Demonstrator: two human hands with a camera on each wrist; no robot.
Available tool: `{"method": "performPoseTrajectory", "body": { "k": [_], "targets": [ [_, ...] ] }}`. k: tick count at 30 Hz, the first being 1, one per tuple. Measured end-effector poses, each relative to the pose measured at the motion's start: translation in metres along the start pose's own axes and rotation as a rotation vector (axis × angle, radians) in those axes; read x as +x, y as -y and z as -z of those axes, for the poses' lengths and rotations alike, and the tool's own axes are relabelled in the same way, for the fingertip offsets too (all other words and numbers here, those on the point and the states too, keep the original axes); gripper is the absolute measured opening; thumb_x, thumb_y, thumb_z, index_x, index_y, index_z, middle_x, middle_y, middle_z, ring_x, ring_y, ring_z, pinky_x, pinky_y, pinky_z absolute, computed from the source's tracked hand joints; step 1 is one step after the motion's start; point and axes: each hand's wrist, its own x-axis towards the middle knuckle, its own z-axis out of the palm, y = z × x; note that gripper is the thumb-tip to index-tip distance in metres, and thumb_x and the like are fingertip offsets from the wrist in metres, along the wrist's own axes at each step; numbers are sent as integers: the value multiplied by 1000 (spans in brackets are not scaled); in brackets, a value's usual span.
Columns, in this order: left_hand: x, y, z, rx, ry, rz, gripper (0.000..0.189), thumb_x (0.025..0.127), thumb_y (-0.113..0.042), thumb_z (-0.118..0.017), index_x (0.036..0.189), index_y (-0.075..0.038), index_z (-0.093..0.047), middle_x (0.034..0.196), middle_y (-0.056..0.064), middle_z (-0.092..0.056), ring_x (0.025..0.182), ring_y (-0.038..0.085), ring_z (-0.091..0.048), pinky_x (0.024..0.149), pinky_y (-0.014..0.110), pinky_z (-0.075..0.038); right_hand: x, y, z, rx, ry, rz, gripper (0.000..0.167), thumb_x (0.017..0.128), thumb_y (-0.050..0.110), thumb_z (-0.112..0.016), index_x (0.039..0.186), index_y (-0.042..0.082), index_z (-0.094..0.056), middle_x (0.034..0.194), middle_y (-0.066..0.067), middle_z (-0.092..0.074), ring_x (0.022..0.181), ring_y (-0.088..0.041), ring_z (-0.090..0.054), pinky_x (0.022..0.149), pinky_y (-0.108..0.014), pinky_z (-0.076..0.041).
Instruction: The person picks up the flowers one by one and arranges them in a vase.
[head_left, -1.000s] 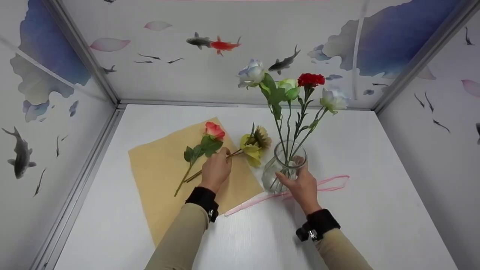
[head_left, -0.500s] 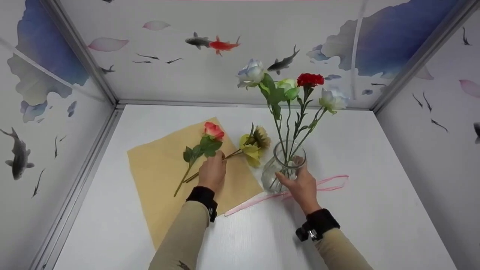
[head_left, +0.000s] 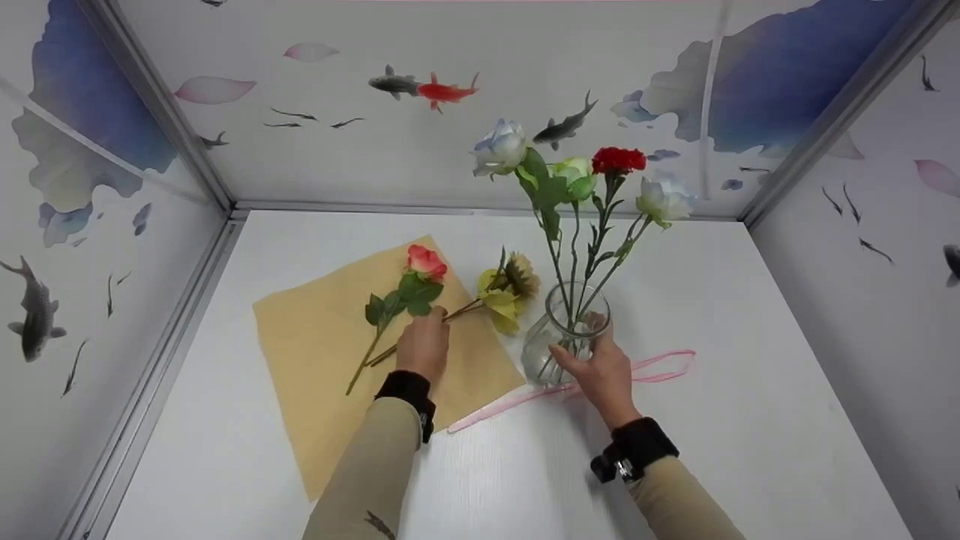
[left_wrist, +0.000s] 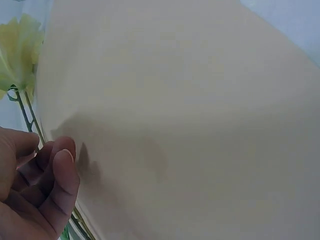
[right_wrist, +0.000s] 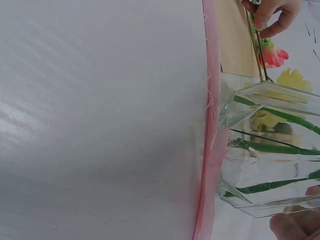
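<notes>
My left hand (head_left: 424, 345) pinches the thin stems of a yellow flower (head_left: 501, 306) and a brownish sunflower (head_left: 523, 276) lying over the right edge of the brown paper. In the left wrist view, two stems (left_wrist: 26, 112) run behind the curled fingers and come out below. A pink-red rose (head_left: 426, 264) lies just left of that hand, its stem crossing the paper. My right hand (head_left: 606, 375) grips the side of a glass vase (head_left: 536, 352), thumb in front, other fingers partly hidden behind. Standing in the vase are pale blue-white and green flowers and a red carnation (head_left: 619, 160).
Brown wrapping paper (head_left: 307, 375) lies flat on the left of the white table (head_left: 750, 450). A pink ribbon (head_left: 495, 411) runs by the vase base, with a loop to the right. Patterned walls (head_left: 300, 165) enclose the table at the back and sides.
My left hand has shifted slightly left along the stems, while the flowers on the table stay in place. The right hand holds the vase as before.
</notes>
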Motion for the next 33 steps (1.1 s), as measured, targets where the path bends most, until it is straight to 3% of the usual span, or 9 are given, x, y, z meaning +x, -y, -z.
{"method": "performPoseTrajectory", "body": {
  "k": [8, 20, 25, 33],
  "targets": [
    [1, 1, 2, 28, -9, -3, 11, 101, -11, -66, 92, -5, -65, 81, 11, -68, 72, 31, -69, 60, 46, -53, 1, 1, -2, 8, 7, -13, 81, 83, 41, -85, 143, 5, -46, 130, -26, -65, 114, -44, -65, 95, -57, -50],
    [0, -3, 8, 38, 0, 16, 12, 104, -10, -59, 96, -4, -67, 86, 11, -69, 76, 29, -70, 64, 46, -54, 0, 2, -1, 18, 8, -2, 79, 82, 41, -85, 141, 6, -47, 131, -25, -65, 114, -43, -65, 94, -56, -50],
    [0, -4, 12, 44, -12, -21, 11, 102, -10, -62, 95, -4, -68, 84, 12, -70, 75, 29, -71, 62, 45, -55, 0, 1, 0, 33, 24, -29, 78, 82, 42, -84, 141, 7, -47, 133, -24, -64, 117, -43, -64, 96, -56, -50],
    [2, -2, 21, 64, -2, -76, 15, 101, -10, -62, 89, -3, -68, 80, 13, -70, 72, 32, -71, 59, 45, -55, -1, 2, 2, 34, 22, -8, 81, 83, 41, -85, 143, 5, -45, 134, -25, -64, 118, -43, -63, 95, -56, -50]
  ]
}}
